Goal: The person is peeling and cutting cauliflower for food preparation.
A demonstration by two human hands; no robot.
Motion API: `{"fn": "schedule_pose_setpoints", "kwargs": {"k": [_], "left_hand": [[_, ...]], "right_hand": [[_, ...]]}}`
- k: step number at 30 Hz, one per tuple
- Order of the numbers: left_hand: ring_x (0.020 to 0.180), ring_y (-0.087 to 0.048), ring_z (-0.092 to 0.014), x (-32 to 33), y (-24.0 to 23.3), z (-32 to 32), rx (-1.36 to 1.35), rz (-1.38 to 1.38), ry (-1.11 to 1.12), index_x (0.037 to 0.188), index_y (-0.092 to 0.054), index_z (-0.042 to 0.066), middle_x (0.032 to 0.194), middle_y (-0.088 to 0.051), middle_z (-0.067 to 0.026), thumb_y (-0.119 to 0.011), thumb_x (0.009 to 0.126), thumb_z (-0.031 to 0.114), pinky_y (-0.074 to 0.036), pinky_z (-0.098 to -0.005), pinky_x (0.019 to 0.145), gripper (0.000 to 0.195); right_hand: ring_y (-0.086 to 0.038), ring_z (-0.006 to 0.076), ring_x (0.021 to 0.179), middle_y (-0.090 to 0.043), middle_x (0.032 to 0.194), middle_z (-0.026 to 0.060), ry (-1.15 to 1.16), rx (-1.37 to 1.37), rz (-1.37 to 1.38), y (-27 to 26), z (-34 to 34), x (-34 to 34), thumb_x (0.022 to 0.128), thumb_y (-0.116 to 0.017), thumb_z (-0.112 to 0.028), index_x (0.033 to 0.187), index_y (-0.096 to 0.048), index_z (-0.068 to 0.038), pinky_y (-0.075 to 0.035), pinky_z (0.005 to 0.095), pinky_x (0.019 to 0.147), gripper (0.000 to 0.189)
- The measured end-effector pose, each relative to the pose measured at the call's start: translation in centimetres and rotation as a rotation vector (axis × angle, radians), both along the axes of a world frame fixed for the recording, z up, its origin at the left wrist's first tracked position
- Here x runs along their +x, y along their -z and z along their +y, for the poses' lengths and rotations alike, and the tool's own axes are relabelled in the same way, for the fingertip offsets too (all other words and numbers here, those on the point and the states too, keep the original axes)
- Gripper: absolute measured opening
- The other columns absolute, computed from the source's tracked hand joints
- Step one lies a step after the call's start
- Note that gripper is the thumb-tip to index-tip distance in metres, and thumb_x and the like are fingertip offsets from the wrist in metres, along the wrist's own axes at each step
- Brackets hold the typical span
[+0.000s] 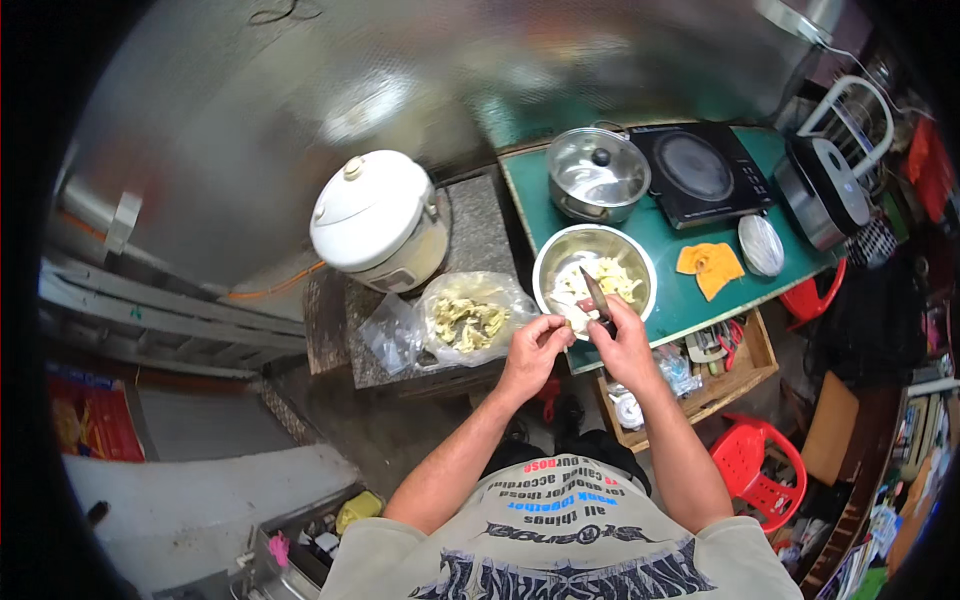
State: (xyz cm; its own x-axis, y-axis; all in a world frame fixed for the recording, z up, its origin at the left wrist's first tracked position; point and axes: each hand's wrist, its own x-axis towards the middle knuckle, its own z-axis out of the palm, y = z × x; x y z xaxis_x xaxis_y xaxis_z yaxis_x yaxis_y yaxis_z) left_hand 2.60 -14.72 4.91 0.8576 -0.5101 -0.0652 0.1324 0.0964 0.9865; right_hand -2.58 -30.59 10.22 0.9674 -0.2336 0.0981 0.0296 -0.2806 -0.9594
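Observation:
A steel mixing bowl (541,274) stands at the edge of the green table, with pale chopped vegetable pieces (616,279) inside. My right hand (624,341) grips a knife (594,289) whose blade points up and away over the bowl. Close beside it, at the bowl's near left rim, my left hand (536,352) pinches a small pale piece of food; its exact kind cannot be told. To the left, an open clear plastic bag (517,300) lies on the stone slab, holding yellowish-green vegetable scraps or pieces (472,322).
A large white-lidded rice cooker (367,217) stands on the speckled stone slab (480,202). A glass-lidded pot (598,176), an induction cooker (697,169) and an orange cloth (709,268) are on the green table (675,307). Below, an open wooden drawer (724,394) juts out near a red plastic chair (757,465).

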Motion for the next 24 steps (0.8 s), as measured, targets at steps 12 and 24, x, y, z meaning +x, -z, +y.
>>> {"fn": "schedule_pose_setpoints", "kwargs": {"k": [12,24], "left_hand": [[0.079,-0.060,-0.009,-1.4,6.6,10.6,0.098,0.138,-0.433,0.105,-0.063,-0.003,0.085,-0.066,-0.0037,-0.057,0.095,0.014,-0.047,-0.0235,0.074,0.021],[0.073,-0.057,-0.008,0.6,8.1,12.4,0.238,0.136,-0.484,0.088,-0.062,0.000,0.079,-0.064,-0.0025,-0.053,0.095,0.016,-0.044,-0.0251,0.066,0.019]], "right_hand": [[-0.060,0.0351,0.083,-0.058,0.089,0.0163,-0.300,-0.309,-0.103,4.8,10.7,1.3,0.083,-0.059,0.003,0.105,-0.060,0.000,-0.049,0.0388,0.073,0.022],[-0.057,0.0358,0.090,-0.058,0.092,0.0157,-0.313,-0.676,-0.108,9.2,13.2,4.6,0.075,-0.055,0.003,0.112,-0.058,-0.004,-0.045,0.0454,0.079,0.038]]}}
